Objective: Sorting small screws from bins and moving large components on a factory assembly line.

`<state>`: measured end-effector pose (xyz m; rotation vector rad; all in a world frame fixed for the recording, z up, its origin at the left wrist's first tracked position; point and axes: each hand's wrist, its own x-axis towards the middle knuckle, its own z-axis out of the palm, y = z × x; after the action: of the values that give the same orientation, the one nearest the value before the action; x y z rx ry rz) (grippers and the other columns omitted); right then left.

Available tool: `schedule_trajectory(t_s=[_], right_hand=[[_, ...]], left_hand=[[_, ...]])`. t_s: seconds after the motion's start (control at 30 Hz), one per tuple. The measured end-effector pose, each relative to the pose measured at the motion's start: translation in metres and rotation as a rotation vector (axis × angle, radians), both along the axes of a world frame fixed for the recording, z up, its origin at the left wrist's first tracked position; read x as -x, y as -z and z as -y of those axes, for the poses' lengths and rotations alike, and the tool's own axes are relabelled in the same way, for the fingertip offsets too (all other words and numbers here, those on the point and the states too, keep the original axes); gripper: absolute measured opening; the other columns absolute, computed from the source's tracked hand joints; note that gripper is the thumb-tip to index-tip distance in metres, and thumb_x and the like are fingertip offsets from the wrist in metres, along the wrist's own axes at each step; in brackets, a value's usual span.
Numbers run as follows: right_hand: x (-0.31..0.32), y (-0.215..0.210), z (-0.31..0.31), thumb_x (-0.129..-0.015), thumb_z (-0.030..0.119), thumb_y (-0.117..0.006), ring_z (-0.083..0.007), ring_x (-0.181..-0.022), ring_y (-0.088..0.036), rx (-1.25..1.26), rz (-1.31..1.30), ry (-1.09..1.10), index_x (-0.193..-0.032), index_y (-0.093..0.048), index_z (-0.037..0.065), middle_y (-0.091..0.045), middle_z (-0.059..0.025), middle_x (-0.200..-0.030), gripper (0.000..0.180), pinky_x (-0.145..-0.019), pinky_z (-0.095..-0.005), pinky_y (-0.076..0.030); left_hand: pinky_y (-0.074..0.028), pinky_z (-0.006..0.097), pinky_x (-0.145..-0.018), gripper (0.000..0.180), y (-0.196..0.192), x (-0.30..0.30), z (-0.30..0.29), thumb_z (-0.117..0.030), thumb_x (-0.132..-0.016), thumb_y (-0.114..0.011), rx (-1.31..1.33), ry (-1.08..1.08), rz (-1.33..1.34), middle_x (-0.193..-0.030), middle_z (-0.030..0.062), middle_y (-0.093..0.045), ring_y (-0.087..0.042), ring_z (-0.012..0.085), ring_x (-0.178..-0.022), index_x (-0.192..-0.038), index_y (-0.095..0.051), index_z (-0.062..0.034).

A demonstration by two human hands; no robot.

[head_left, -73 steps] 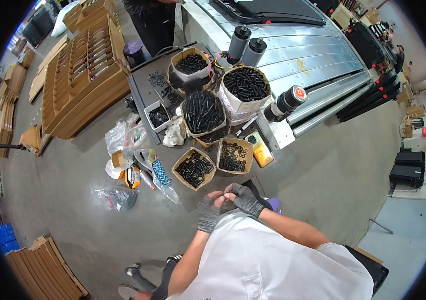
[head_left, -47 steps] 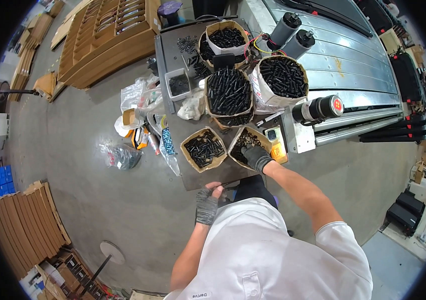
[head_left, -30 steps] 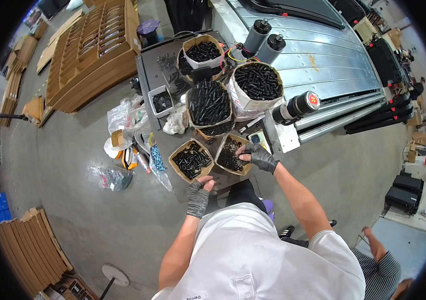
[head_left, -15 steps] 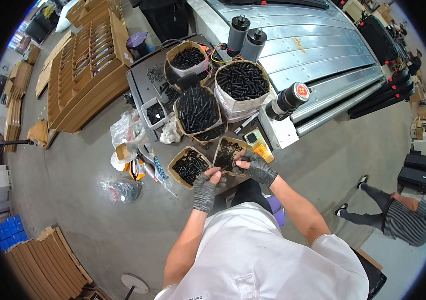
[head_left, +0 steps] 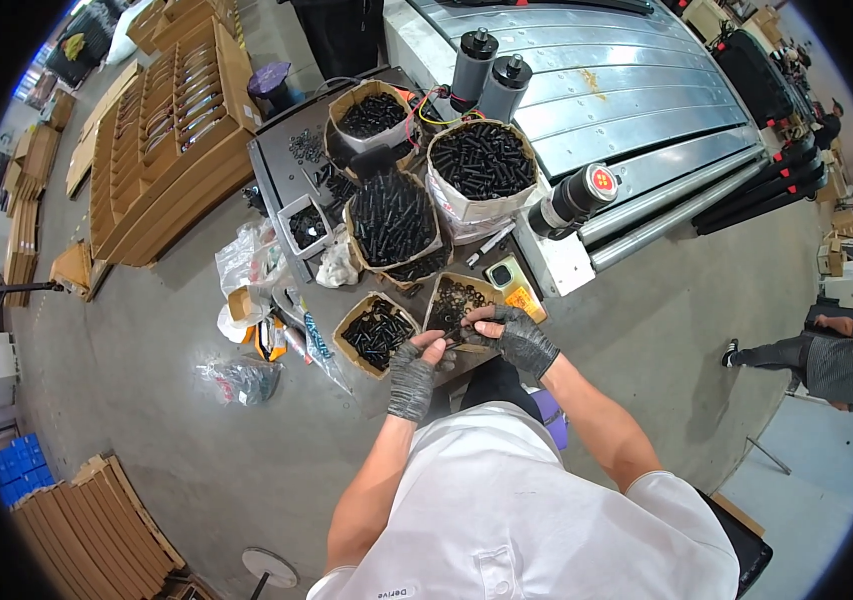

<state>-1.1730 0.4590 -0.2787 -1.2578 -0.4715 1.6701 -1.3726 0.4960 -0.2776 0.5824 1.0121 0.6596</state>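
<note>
Both my hands wear grey fingerless gloves. My left hand [head_left: 413, 376] is closed in a pinch between two small cartons; whatever it pinches is too small and dark to make out. Over the carton of small dark rings [head_left: 488, 289], my right hand [head_left: 517, 338] has its thumb and fingertips together, and I cannot tell what is between them. Left of that stands a carton of short black screw-like parts [head_left: 349, 352], close to my left fingers. Behind them are bigger containers heaped with black cylindrical parts [head_left: 392, 220].
A phone [head_left: 503, 272] and a marker [head_left: 492, 243] lie to the right. Two grey cylinders [head_left: 474, 68] and a black cylinder [head_left: 574, 203] stand by a ribbed metal surface [head_left: 637, 110]. Plastic bags [head_left: 242, 380] lie at the left. A person [head_left: 837, 360] is at the far right.
My right fingers have shifted slightly up and left over the ring carton. My left hand stays nearly where it was. The person at the right has moved farther back.
</note>
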Motion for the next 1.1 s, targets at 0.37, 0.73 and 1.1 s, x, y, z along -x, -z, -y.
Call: schedule_trajectory(t_s=[0.37,0.73,1.1], right_hand=[[0.003,-0.003,-0.004,-0.082,0.012,-0.064,-0.0136,-0.093,-0.06,-0.034,0.36,-0.133,-0.103,-0.07,0.003,-0.067,-0.0055,-0.1,0.023,-0.086,-0.0274,-0.046],[0.015,-0.011,-0.009,-0.078,0.007,-0.064,-0.0159,-0.091,-0.062,-0.23,0.594,-0.194,-0.098,-0.066,0.001,-0.066,-0.0056,-0.094,0.021,-0.085,-0.0293,-0.047],[0.026,-0.005,-0.003,-0.08,0.003,-0.061,-0.0139,-0.089,-0.06,-0.144,0.505,-0.016,-0.096,-0.065,0.001,-0.065,-0.0044,-0.091,0.016,-0.083,-0.0273,-0.046]], left_hand=[[-0.052,0.026,-0.069,0.022,-0.002,0.005,0.003,-0.013,-0.088,-0.064,-0.206,0.056,-0.087,-0.091,0.009,-0.068,-0.063,0.0138,-0.075,-0.106,-0.062,0.0005],[-0.05,0.027,-0.069,0.018,0.004,-0.003,0.004,-0.013,-0.087,-0.066,-0.426,0.079,-0.27,-0.087,0.0079,-0.068,-0.063,0.0141,-0.075,-0.099,-0.066,0.0001],[-0.048,0.03,-0.064,0.018,0.002,-0.008,0.006,-0.016,-0.087,-0.065,-0.647,0.157,-0.54,-0.075,0.0097,-0.066,-0.061,0.0161,-0.068,-0.096,-0.067,-0.0005]])
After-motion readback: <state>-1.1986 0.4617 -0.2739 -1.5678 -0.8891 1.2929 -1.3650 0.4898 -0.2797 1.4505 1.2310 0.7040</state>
